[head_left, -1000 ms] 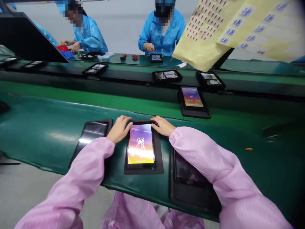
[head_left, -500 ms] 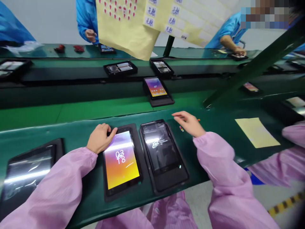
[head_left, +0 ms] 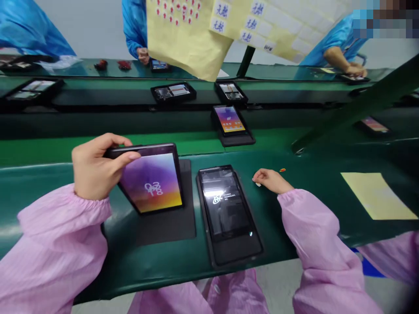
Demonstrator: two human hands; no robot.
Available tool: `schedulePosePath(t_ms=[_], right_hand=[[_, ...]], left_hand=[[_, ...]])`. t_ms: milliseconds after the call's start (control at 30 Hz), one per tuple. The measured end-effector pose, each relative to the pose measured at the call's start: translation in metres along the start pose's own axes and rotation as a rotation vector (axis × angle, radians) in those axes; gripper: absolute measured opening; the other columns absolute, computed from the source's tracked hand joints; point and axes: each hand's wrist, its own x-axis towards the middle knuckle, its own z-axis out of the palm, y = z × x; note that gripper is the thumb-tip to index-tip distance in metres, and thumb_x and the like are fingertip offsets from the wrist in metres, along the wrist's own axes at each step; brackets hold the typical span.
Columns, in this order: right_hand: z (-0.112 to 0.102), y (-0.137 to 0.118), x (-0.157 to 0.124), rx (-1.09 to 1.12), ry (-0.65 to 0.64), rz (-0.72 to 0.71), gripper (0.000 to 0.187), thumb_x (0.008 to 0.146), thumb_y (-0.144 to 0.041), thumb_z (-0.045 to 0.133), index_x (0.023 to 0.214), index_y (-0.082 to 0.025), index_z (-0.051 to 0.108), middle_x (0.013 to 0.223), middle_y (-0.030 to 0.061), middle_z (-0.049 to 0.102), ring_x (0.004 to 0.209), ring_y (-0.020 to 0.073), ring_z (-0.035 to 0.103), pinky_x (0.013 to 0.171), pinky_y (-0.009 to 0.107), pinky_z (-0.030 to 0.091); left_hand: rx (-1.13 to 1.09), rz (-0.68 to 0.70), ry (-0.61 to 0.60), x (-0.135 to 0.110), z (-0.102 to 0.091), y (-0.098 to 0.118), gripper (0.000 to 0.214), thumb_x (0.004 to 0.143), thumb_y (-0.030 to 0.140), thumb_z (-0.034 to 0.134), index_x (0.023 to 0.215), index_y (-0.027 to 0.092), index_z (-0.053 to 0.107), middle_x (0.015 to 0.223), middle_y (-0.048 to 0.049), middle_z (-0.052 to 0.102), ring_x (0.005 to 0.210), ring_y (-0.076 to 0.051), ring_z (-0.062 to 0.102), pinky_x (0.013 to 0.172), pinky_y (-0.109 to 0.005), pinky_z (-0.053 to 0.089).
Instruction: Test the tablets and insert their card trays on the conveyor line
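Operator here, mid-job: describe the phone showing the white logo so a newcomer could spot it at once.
On the green conveyor belt in front of the person, find the black tray between the left hand and the right hand. The phone in it lies flat, its dark screen showing a small white logo, unlike the purple-and-yellow screen of the tilted phone in the left hand.

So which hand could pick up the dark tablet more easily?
Probably the right hand: it is empty and rests on the green belt right beside the dark tablet. The left hand is busy gripping the lit tablet, tilted up off its black mat.
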Motion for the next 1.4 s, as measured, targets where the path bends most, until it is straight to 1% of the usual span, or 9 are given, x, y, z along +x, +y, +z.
schedulePosePath(t_ms=[67,167,300,467,533,600,733,967,1400], right_hand=[[-0.008,-0.011,-0.004,0.042,-0.066,-0.016,0.039,0.06,-0.054,0.075,0.065,-0.018,0.06,0.056,0.0014,0.061,0.05,0.0117,0.053,0.051,0.027,0.043],[-0.023,-0.043,-0.019,0.103,-0.091,-0.083,0.048,0.062,-0.063,0.072,0.071,-0.017,0.06,0.062,0.0026,0.063,0.051,0.0119,0.054,0.052,0.028,0.048],[-0.029,-0.123,-0.05,0.261,-0.004,-0.369,0.037,0.073,-0.054,0.072,0.077,-0.019,0.062,0.071,0.0043,0.068,0.056,0.0128,0.06,0.057,0.029,0.053],[0.008,-0.228,-0.089,0.281,0.099,-0.904,0.013,0.085,-0.034,0.067,0.081,-0.023,0.062,0.07,-0.0003,0.066,0.06,0.013,0.064,0.059,0.027,0.055],[0.032,-0.255,-0.097,0.207,0.172,-1.076,0.007,0.088,-0.028,0.064,0.084,-0.023,0.061,0.074,-0.0003,0.067,0.064,0.0131,0.065,0.063,0.027,0.056],[0.054,-0.273,-0.1,0.12,0.262,-1.203,0.005,0.089,-0.026,0.062,0.085,-0.023,0.061,0.075,-0.0003,0.067,0.065,0.0127,0.065,0.065,0.026,0.056],[0.086,-0.287,-0.094,0.044,0.32,-1.292,0.006,0.092,-0.023,0.058,0.087,-0.022,0.06,0.077,-0.0007,0.067,0.065,0.0111,0.064,0.064,0.023,0.053],[0.1,-0.293,-0.09,0.002,0.261,-1.299,0.007,0.093,-0.023,0.056,0.087,-0.02,0.06,0.078,-0.001,0.068,0.063,0.0097,0.063,0.063,0.021,0.052],[0.096,-0.297,-0.084,-0.156,0.173,-1.38,0.011,0.093,-0.019,0.053,0.088,-0.022,0.062,0.083,0.0002,0.068,0.075,0.0127,0.065,0.069,0.023,0.05]], left_hand=[[-0.061,0.096,0.05,0.001,0.004,0.0,0.028,0.079,0.047,0.07,0.077,0.02,0.069,0.059,0.0036,0.054,0.049,-0.007,0.04,0.045,-0.026,0.027],[-0.122,0.138,0.058,-0.003,0.01,0.004,0.03,0.078,0.05,0.07,0.079,0.021,0.071,0.059,0.0026,0.054,0.051,-0.009,0.041,0.048,-0.026,0.03],[-0.124,0.106,-0.024,-0.011,0.001,0.024,0.023,0.076,0.045,0.074,0.082,0.023,0.075,0.062,0.0007,0.057,0.054,-0.01,0.048,0.051,-0.025,0.037],[-0.247,0.09,-0.16,-0.017,-0.019,0.051,0.009,0.082,0.028,0.07,0.089,0.024,0.075,0.08,-0.0013,0.068,0.07,-0.012,0.063,0.063,-0.024,0.049],[-0.317,0.055,-0.114,-0.02,-0.019,0.056,0.006,0.083,0.024,0.069,0.085,0.022,0.074,0.077,-0.0007,0.068,0.068,-0.011,0.063,0.063,-0.024,0.05],[-0.404,-0.016,-0.001,-0.024,-0.015,0.058,0.006,0.085,0.023,0.066,0.082,0.02,0.07,0.075,-0.0005,0.065,0.068,-0.011,0.062,0.064,-0.024,0.05],[-0.603,-0.142,0.22,-0.03,-0.002,0.058,0.013,0.092,0.025,0.056,0.082,0.019,0.062,0.078,0.0002,0.057,0.061,-0.008,0.058,0.058,-0.023,0.048],[-0.58,-0.158,0.368,-0.035,0.004,0.06,0.018,0.093,0.031,0.054,0.08,0.02,0.059,0.077,-0.0007,0.056,0.064,-0.011,0.056,0.058,-0.026,0.048],[-0.699,-0.168,0.395,-0.032,0.009,0.056,0.017,0.093,0.026,0.053,0.078,0.019,0.058,0.078,-0.0002,0.053,0.06,-0.01,0.054,0.055,-0.026,0.046]])
